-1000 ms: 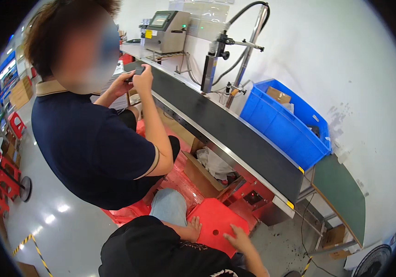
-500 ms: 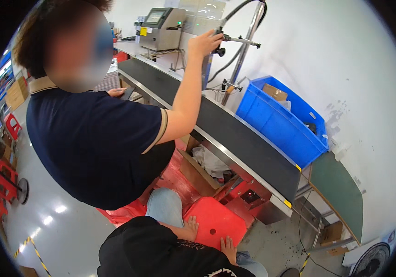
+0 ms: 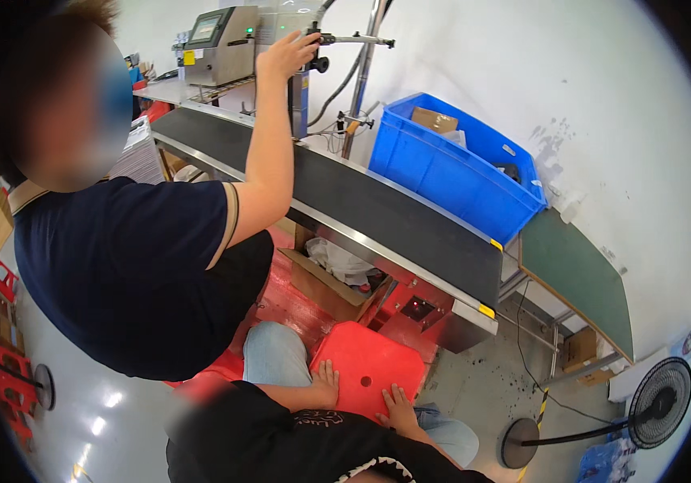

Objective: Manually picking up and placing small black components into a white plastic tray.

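Observation:
My left hand [image 3: 327, 384] lies flat on a red plastic stool [image 3: 361, 354] between my knees, its fingers stretched out. On the stool's near right edge rests my right hand [image 3: 398, 409], with fingers spread and nothing held. A round hole shows in the seat. Beyond it runs a conveyor with a black belt [image 3: 393, 213] and metal side rails. To the left, a co-worker in a dark polo shirt [image 3: 120, 266] reaches over the belt. That person's hand [image 3: 287, 55] is on a black clamp with a knob, mounted by an upright metal pole.
A blue crate [image 3: 450, 177] with cardboard inside stands behind the belt. Left of it sits a grey machine with a screen [image 3: 220, 47]. An open cardboard box [image 3: 325, 282] is under the conveyor. At right are a green-topped table [image 3: 575, 274], a black fan [image 3: 661, 402] and a trailing cable.
The view has swung to the right, so the conveyor and co-worker sit further left and more of the fan shows. The co-worker's other hand has gone out of sight. My hands stay on the stool.

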